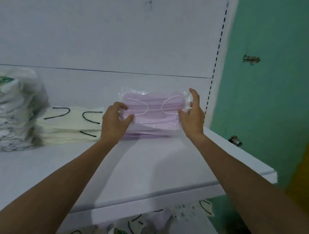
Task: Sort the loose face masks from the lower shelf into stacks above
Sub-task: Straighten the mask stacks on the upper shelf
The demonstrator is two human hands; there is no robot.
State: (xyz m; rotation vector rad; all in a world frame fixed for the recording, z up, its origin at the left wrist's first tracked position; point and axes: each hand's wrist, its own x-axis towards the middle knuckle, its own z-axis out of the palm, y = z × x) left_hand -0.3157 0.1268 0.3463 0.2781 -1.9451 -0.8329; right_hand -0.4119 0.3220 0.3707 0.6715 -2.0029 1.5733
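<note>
A white back panel (pixel 118 42) rises behind a white upper shelf (pixel 147 167), with a green wall (pixel 270 69) past the shelf's right end. At the shelf's left end sits a tall pile of patterned packs (pixel 9 111), then a cream stack (pixel 68 124) with black loops, then a low purple stack (pixel 145 132) towards the right. Below the shelf's front edge, loose masks (pixel 143 224) lie jumbled on the lower shelf. A purple mask (pixel 150 107) in a clear wrapper is held just above the purple stack, tipped up towards the viewer, its long axis running along the shelf. The left hand (pixel 113 121) pinches its left end with curled fingers and thumb. The right hand (pixel 193 117) holds the right end, forefinger raised. Both hands are equally near, and lowering it flat looks like the next move.
</note>
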